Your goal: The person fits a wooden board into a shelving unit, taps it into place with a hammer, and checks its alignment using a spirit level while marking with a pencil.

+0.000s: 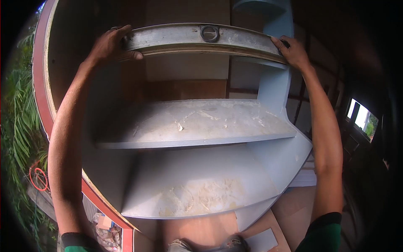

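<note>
A long metal spirit level (pixel 176 35), with a round black-framed vial near its middle, spans the upper part of the head view. My left hand (pixel 112 45) is closed round its left end, with a finger and thumb showing. At the right end, my right hand (pixel 292 51) grips the level, thumb on the near face. Just under the level runs the edge of a thin wooden board (pixel 210 50); whether the hands also touch it I cannot tell. Below are a grey-blue middle shelf (pixel 201 119) and a lower shelf (pixel 197 195), both with stained, patchy surfaces.
A light blue upright panel (pixel 275 90) with rounded shelves stands at the right. The reddish-brown frame edge (pixel 38 67) curves along the left, with palm leaves (pixel 19 113) outside. Beneath are my shoes (pixel 237 242) and a loose pale panel (pixel 261 243). A bright window (pixel 362 119) is far right.
</note>
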Demonstrator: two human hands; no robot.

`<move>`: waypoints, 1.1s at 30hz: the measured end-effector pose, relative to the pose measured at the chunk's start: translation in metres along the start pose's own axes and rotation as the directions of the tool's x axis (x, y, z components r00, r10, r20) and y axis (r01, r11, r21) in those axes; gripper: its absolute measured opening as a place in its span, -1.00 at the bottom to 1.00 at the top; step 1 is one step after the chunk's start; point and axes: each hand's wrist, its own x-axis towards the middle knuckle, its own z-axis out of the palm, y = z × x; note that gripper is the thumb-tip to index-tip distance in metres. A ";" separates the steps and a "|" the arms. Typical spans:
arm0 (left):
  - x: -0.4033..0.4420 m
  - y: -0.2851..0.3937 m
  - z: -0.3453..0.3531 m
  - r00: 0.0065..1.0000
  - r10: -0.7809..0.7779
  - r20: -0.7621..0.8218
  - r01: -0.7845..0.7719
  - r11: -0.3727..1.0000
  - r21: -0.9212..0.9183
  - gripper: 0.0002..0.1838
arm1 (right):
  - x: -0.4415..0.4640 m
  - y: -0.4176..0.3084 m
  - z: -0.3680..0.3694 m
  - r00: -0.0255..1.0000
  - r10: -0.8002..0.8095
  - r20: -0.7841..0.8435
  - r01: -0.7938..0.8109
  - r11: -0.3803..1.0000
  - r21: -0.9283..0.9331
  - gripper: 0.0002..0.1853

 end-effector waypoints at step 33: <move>-0.014 0.021 -0.007 0.992 -0.092 -0.088 0.100 0.991 0.093 -0.04 | -0.029 -0.006 -0.019 0.986 -0.094 0.139 0.097 0.995 -0.015 -0.03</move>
